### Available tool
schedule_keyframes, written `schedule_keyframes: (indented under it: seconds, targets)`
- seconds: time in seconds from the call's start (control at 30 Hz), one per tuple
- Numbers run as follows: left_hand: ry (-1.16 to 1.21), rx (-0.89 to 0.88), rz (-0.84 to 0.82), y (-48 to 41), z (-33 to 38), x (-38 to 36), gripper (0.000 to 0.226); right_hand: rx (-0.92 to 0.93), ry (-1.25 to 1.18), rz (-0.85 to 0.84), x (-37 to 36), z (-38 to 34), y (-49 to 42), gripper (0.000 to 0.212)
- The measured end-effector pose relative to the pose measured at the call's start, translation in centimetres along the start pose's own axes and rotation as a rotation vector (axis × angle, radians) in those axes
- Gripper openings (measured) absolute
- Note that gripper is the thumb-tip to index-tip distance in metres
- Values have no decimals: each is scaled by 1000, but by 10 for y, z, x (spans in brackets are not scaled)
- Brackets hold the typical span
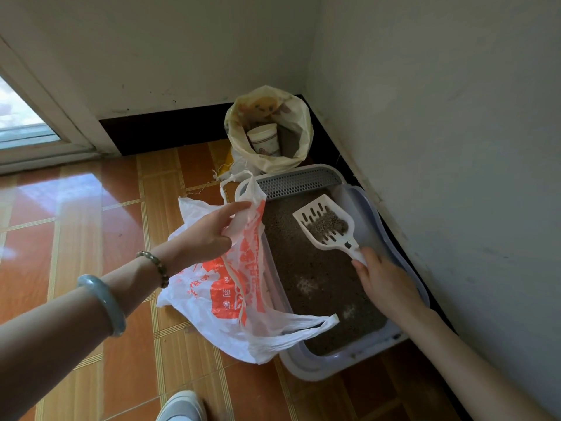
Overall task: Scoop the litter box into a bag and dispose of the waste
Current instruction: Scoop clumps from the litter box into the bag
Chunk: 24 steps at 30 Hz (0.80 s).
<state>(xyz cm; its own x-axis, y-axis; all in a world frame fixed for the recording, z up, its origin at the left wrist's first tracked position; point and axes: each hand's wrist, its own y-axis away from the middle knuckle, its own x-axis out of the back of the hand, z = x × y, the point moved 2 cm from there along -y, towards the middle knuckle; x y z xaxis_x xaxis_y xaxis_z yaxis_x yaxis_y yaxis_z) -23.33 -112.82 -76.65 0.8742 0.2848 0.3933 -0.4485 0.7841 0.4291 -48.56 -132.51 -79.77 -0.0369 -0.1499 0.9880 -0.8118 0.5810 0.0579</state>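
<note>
A pale blue litter box point(306, 364) full of grey-brown litter point(306, 262) lies on the floor along the right wall. My right hand point(384, 281) grips the handle of a white slotted scoop point(326, 223), which hovers over the litter with a clump of grey litter in it. My left hand point(209, 232) pinches the upper edge of a white plastic bag with red print point(224, 293). The bag sits on the tiles against the box's left side, and one of its handles drapes over the litter.
An open yellowish sack point(267, 126) with a white cup point(264, 139) inside stands in the corner behind the box. Orange-brown floor tiles point(91, 238) spread to the left. A door frame point(45, 117) is at far left. My shoe point(182, 407) shows at the bottom edge.
</note>
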Motion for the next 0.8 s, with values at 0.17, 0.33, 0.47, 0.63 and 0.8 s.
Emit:
schedule_keyframes:
  seconds: [0.17,0.33,0.47,0.63,0.8]
  targets:
    - [10,-3,0,1,-1,1,78,18,43,-23,4,-2,-3,26]
    - [15,3,8,2,0,1,78,36,68,-1,10,-4,-10,24]
    - [26,12,11,2,-2,1,77,77,82,33,16,-6,-13,24]
    - [51,35,-1,1,-3,1,77,78,108,42,21,-2,-10,25]
    - [33,4,-7,0,-1,-1,76,56,144,20,23,8,-10,28]
